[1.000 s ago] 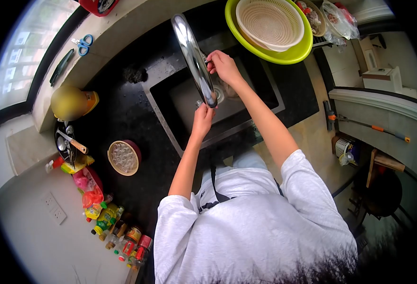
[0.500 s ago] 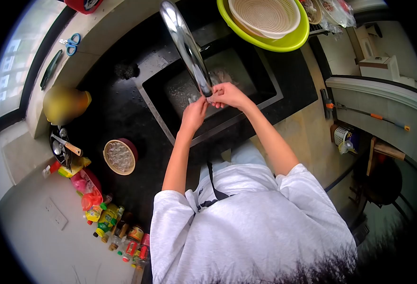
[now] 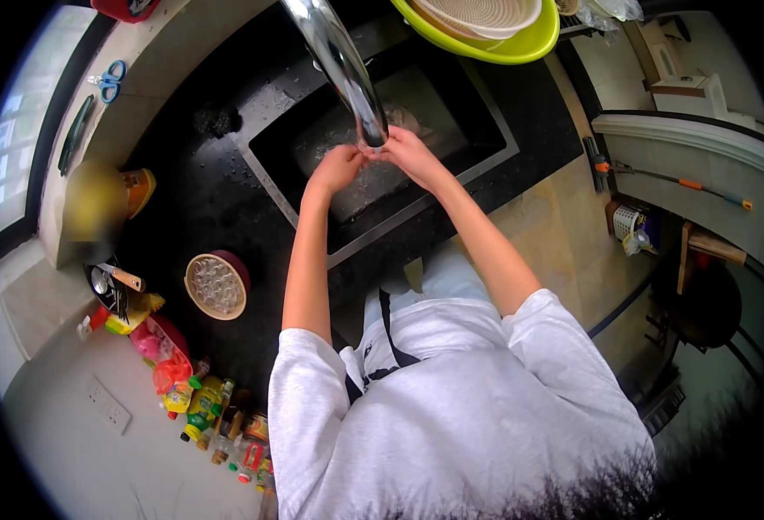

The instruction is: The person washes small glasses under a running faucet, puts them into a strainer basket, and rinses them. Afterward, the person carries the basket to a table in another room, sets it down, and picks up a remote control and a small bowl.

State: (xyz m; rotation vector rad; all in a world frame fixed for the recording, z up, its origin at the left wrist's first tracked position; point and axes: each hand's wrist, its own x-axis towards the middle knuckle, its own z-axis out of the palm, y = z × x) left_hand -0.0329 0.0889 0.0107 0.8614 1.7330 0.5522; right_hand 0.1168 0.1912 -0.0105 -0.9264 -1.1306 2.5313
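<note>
Both of my hands meet over the sink (image 3: 377, 230) at the mouth of the chrome faucet (image 3: 343, 65). My left hand (image 3: 338, 167) is closed, its fingertips pinched together just left of the spout. Fingers curled, my right hand (image 3: 409, 156) comes in from the right and meets the left fingertips. Something small and clear seems to sit between them, but its kind is hidden by the fingers and the spout. Splashes and a pale, crumpled-looking shape (image 3: 408, 120) show in the sink basin.
A round basket (image 3: 241, 299) of clear, round pieces stands on the wet black counter left of the sink. A lime-green basin (image 3: 520, 52) holding strainers is at the back right. Scissors (image 3: 111, 80) lie on the sill. Bottles (image 3: 201, 407) and a knife (image 3: 124, 277) line the left wall.
The view has shifted slightly. My hands have moved a little up and left in the picture and stay close together at the faucet mouth.
</note>
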